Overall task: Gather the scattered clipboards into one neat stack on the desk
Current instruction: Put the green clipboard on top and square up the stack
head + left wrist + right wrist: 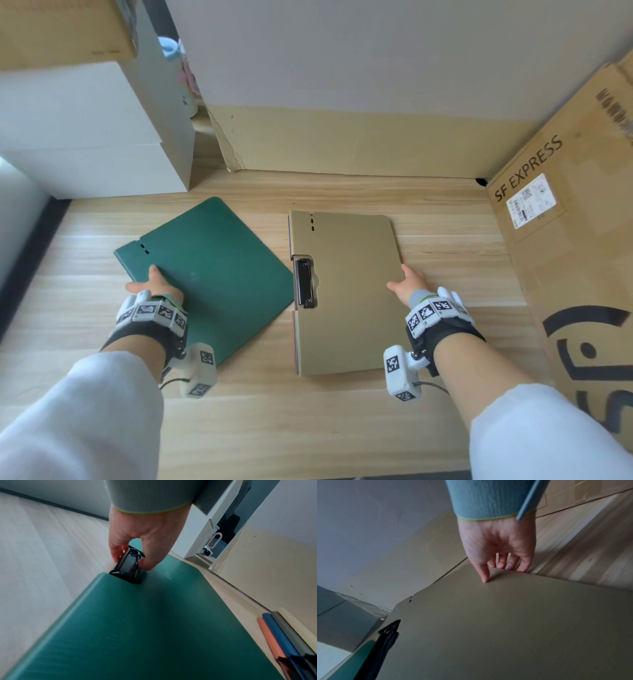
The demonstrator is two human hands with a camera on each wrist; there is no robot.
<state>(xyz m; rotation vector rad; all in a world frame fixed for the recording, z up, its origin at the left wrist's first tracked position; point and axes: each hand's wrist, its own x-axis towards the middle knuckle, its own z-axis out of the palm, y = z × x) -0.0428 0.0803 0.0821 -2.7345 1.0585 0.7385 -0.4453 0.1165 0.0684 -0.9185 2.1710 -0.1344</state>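
A dark green clipboard (212, 274) lies tilted on the wooden desk (308, 418), left of centre. My left hand (154, 282) is at its left edge, where thumb and fingers pinch its black clip (127, 565). To the right, a tan clipboard (346, 294) with a black clip (305, 282) tops a stack. The orange edge (269, 635) and blue edge (283, 637) of the clipboards below it show in the left wrist view. My right hand (407, 284) holds the tan clipboard's right edge, thumb (485, 580) on top and the fingers curled over the edge.
A large SF Express cardboard box (565, 260) stands along the right side of the desk. White boxes (85, 137) fill the back left corner. A cardboard panel (342, 144) leans against the back wall.
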